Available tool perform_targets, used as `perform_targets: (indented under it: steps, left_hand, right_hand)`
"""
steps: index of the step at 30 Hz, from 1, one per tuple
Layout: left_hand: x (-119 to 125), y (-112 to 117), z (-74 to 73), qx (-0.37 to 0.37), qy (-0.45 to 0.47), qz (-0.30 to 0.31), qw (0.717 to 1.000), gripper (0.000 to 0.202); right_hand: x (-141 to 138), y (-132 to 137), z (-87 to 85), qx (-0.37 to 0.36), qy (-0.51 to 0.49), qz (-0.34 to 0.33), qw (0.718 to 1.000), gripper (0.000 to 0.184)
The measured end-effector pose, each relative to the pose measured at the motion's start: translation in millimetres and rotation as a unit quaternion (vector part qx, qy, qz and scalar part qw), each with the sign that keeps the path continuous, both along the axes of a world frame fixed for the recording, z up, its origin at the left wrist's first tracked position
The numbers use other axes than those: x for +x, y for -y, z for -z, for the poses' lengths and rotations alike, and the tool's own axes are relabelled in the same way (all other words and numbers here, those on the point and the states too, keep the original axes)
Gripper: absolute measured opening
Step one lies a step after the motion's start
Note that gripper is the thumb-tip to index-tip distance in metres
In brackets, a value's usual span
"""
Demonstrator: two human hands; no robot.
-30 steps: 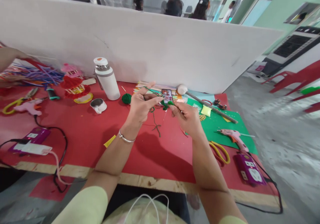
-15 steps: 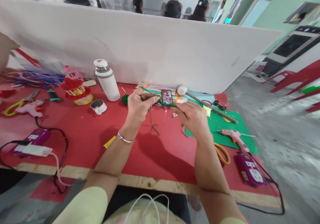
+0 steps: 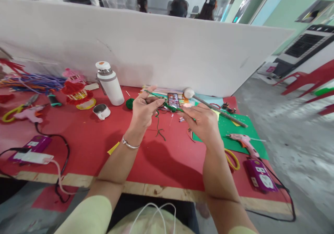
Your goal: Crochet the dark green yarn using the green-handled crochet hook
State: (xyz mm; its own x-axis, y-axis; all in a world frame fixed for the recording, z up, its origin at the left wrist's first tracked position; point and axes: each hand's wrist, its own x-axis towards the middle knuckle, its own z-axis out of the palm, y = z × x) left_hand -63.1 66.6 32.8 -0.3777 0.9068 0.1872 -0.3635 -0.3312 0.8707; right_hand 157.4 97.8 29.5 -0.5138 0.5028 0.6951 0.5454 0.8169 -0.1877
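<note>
Green yarn [image 3: 171,107] stretches between my two hands above the table, looped and thicker in the middle. My left hand [image 3: 143,107] pinches it between thumb and fingers, with a strand running over the raised index finger. My right hand [image 3: 200,121] is closed on the right end of the green stretch; whether a slim hook lies within it I cannot make out. A loose yarn tail hangs below my left hand, and a green yarn ball [image 3: 129,103] rests left of it. Behind the yarn, a phone [image 3: 173,100] with a lit screen is partly covered.
Left stand a white flask [image 3: 111,86], metal cup [image 3: 101,111], red-pink craft piece [image 3: 77,93], scissors [image 3: 19,108] and a glue gun [image 3: 30,115]. Rightward lie a stick with a white ball [image 3: 219,110], another glue gun [image 3: 244,141] and a purple power box [image 3: 261,176]. A white partition [image 3: 156,49] stands behind.
The view has shifted slightly. Both hands keep their hold, and the green yarn between them shows a little lower and fuller. The other person's arm at the far left has mostly moved out of view.
</note>
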Motion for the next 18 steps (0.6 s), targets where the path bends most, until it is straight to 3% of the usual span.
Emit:
perform_targets:
  steps: [4, 8, 13, 18]
  left_hand:
    - [-0.3, -0.3, -0.2, 0.003, 0.023, 0.004, 1.0, 0.065]
    - [-0.5, -2.8, 2.2, 0.014, 0.026, -0.001, 1.0, 0.064]
    - [0.5, -4.3, 3.4, 0.017, 0.029, -0.006, 0.999, 0.062]
    - [1.3, -2.1, 3.0, 0.007, 0.047, 0.028, 0.998, 0.063]
  right_hand:
    - [1.2, -0.8, 1.6, -0.023, 0.026, -0.005, 0.999, 0.018]
    - [0.4, 0.1, 2.4, 0.003, 0.028, 0.035, 0.999, 0.02]
    - [1.1, -0.1, 0.8, 0.009, -0.011, 0.045, 0.999, 0.022]
    - [-3.1, -0.8, 1.5, -0.005, -0.092, 0.038, 0.995, 0.018]
